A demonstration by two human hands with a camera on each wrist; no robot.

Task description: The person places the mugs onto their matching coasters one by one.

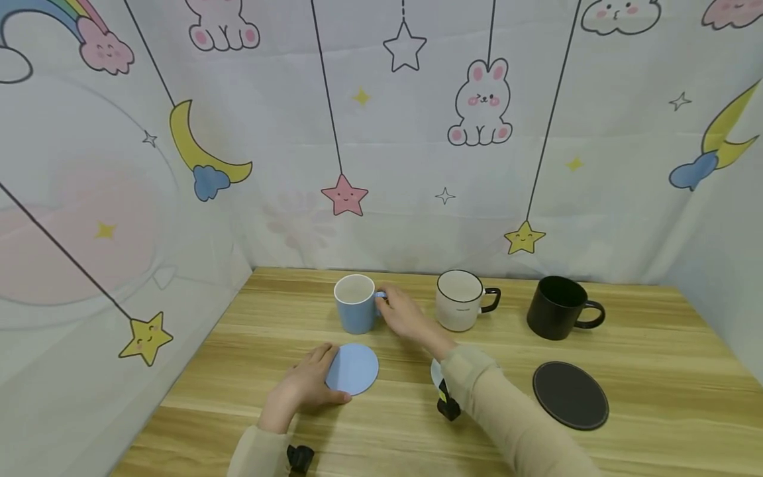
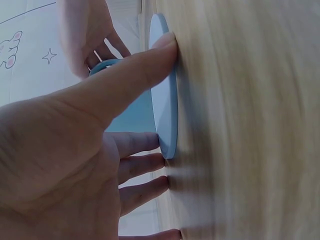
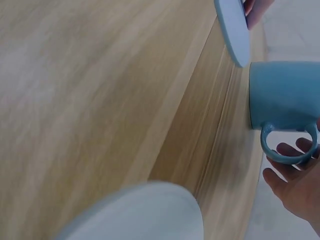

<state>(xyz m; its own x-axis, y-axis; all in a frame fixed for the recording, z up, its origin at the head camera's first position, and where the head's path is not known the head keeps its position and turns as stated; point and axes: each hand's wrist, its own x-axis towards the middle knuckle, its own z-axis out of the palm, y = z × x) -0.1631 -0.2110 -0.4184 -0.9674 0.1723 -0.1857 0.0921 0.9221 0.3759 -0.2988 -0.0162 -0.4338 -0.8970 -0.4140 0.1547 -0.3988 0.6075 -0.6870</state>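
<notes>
My right hand point(image 1: 408, 315) pinches the blue mug point(image 1: 357, 313) by its handle point(image 3: 287, 159), far left. Left hand point(image 1: 310, 381) spread wide, touching the blue coaster's edge point(image 1: 356, 369), just nearer than the mug.

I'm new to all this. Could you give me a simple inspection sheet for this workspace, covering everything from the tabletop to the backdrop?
Surface: table with a wood-grain top.
Job's things: blue mug, upright, beyond the blue coaster.
Clutter: white mug with a dark rim, black mug, black coaster; a pale coaster partly hidden by the right sleeve in the head view.
Hands: left hand touches the blue coaster's edge; right hand is at the blue mug's handle, firmness of grip unclear.
Cables: nothing seen.
Surroundings: pale backdrop printed with rabbits, stars and moons.
</notes>
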